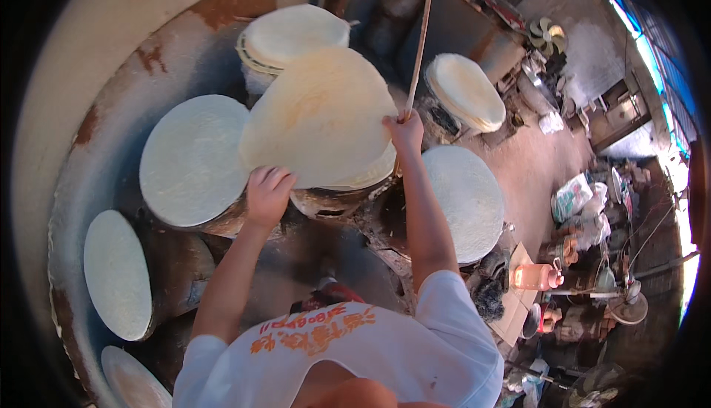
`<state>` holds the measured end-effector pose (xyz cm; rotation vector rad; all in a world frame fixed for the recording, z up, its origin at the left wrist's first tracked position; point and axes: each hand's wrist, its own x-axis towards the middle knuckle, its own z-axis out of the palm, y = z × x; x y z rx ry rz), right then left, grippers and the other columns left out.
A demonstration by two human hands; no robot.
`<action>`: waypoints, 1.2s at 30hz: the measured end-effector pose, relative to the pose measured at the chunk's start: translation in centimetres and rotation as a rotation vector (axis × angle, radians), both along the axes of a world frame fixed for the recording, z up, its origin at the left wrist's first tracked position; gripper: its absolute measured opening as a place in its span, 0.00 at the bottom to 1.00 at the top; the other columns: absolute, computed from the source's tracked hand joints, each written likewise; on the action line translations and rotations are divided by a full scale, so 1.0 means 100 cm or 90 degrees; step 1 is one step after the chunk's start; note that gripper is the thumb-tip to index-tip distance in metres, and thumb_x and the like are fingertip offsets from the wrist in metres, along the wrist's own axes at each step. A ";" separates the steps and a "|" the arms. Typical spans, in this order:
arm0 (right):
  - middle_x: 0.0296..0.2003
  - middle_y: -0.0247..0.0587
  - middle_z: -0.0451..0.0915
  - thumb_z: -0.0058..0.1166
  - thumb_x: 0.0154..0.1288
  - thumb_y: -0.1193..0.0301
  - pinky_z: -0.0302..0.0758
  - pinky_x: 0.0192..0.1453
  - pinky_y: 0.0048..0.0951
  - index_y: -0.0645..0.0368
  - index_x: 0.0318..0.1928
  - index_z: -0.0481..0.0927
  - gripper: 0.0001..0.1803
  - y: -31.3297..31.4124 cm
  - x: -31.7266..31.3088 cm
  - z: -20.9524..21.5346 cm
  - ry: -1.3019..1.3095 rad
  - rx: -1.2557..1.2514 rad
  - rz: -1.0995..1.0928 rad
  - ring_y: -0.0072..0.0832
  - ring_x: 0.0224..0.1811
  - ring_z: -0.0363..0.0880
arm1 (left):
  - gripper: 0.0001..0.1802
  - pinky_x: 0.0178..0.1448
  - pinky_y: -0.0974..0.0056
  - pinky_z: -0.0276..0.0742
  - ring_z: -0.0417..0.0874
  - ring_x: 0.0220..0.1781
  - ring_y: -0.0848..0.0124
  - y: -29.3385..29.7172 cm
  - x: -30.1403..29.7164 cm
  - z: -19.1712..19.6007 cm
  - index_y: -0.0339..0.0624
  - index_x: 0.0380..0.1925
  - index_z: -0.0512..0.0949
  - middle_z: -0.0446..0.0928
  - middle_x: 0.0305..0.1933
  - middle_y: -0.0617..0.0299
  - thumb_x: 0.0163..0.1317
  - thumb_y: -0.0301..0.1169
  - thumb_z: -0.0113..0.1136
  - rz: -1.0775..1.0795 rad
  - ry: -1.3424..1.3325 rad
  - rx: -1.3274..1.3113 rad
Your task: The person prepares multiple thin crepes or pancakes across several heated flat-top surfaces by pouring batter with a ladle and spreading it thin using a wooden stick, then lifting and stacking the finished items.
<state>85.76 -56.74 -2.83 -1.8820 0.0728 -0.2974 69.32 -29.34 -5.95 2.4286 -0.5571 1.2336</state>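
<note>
Between my hands a large, thin, round pancake [318,111] is held by its edges, pale with a browner patch in its middle. My left hand [269,194] grips its near left edge with curled fingers. At its right edge my right hand [405,132] is closed around a long wooden stick [421,45] that points up and away; the thumb side meets the pancake's rim. Under the held pancake, more pale sheets [374,174] show on a round griddle stand. Beside my left hand, a white batter round [194,157] covers another griddle.
Further coated griddles stand at the far left [118,274] and beside my right forearm [461,202]. Stacks of pancakes lie at the back [296,34] and back right [465,91]. A curved wall [111,111] bounds the left. At right are an orange jug [535,277], plastic bags [572,197] and a fan [546,35].
</note>
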 end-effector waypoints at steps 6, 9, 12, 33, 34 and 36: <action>0.20 0.39 0.71 0.68 0.43 0.69 0.70 0.31 0.36 0.57 0.24 0.65 0.20 -0.073 0.060 -0.078 0.136 -0.229 -0.084 0.31 0.23 0.72 | 0.14 0.45 0.57 0.70 0.75 0.43 0.63 -0.066 0.041 -0.032 0.49 0.34 0.78 0.73 0.38 0.65 0.42 0.28 0.63 -0.111 0.210 0.070; 0.21 0.46 0.73 0.62 0.45 0.69 0.71 0.34 0.39 0.59 0.24 0.66 0.16 -0.063 0.058 -0.078 0.192 -0.163 -0.065 0.42 0.26 0.74 | 0.15 0.47 0.55 0.69 0.74 0.43 0.62 -0.055 0.046 -0.034 0.49 0.33 0.77 0.72 0.40 0.64 0.42 0.29 0.64 -0.108 0.275 0.096; 0.19 0.41 0.72 0.65 0.46 0.67 0.70 0.32 0.36 0.59 0.23 0.65 0.19 -0.062 0.062 -0.079 0.160 -0.173 -0.049 0.34 0.24 0.73 | 0.14 0.48 0.55 0.69 0.74 0.42 0.62 -0.050 0.061 -0.036 0.49 0.33 0.77 0.72 0.39 0.62 0.42 0.28 0.65 -0.146 0.290 0.115; 0.24 0.38 0.81 0.55 0.63 0.73 0.53 0.11 0.17 0.54 0.31 0.66 0.10 -0.195 -0.063 -0.044 0.220 0.168 -0.235 0.12 0.10 0.57 | 0.09 0.40 0.59 0.76 0.78 0.36 0.58 -0.049 0.185 0.069 0.42 0.28 0.74 0.75 0.32 0.59 0.47 0.24 0.65 -0.192 0.189 0.137; 0.24 0.37 0.81 0.57 0.62 0.73 0.54 0.12 0.18 0.54 0.30 0.66 0.11 -0.198 -0.060 -0.038 0.231 0.164 -0.224 0.12 0.11 0.58 | 0.09 0.40 0.59 0.76 0.78 0.36 0.58 -0.046 0.195 0.075 0.42 0.28 0.74 0.75 0.32 0.59 0.47 0.24 0.65 -0.188 0.187 0.139; 0.24 0.36 0.81 0.57 0.62 0.73 0.55 0.14 0.18 0.54 0.30 0.66 0.11 -0.204 -0.052 -0.032 0.237 0.168 -0.207 0.12 0.12 0.59 | 0.09 0.41 0.58 0.75 0.78 0.36 0.57 -0.039 0.213 0.084 0.41 0.29 0.74 0.76 0.33 0.59 0.49 0.25 0.65 -0.161 0.174 0.114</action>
